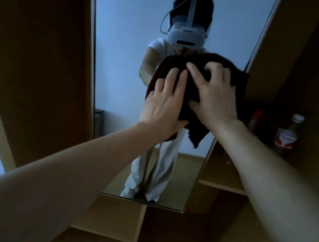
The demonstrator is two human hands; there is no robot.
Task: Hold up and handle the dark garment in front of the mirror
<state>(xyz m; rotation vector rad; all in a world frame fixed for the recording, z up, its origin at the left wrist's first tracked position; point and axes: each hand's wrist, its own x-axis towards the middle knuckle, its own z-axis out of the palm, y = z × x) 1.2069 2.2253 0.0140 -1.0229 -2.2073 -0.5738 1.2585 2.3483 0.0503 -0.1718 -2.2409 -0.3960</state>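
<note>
Pretty tight spot here: the mirror [120, 72] is boxed in by dark wood panels [36, 49] left and right. On the right, bottles [287, 134] crowd a shelf [221, 185] (close to the forearm). Open cubbies [110, 215] sit below, nearer.
</note>
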